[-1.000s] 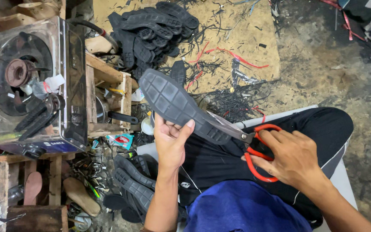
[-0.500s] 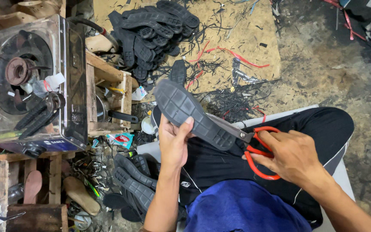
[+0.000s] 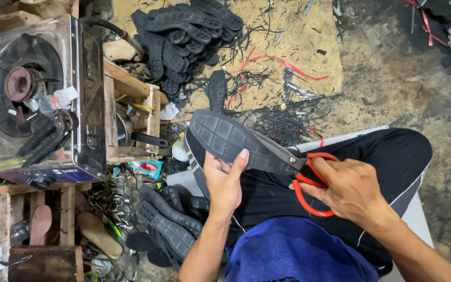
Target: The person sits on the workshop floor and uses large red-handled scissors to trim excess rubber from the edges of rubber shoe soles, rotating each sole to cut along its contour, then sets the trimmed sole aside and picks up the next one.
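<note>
Since a moment ago, the black sole (image 3: 225, 138) has turned a little more upright. Left hand (image 3: 224, 180) holds it from below, thumb pressed on its bumpy face. Right hand (image 3: 351, 188) has fingers curled through the red scissors (image 3: 309, 180), whose blades touch the sole's edge above the lap.

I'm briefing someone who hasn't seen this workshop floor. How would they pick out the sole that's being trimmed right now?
Start at the seated person's black trousers; just above the lap, the left hand holds up one dark grey rubber sole. The right hand works red-handled scissors along its edge. Unlike the soles heaped on the floor, it is held in the air, tread showing.
</note>
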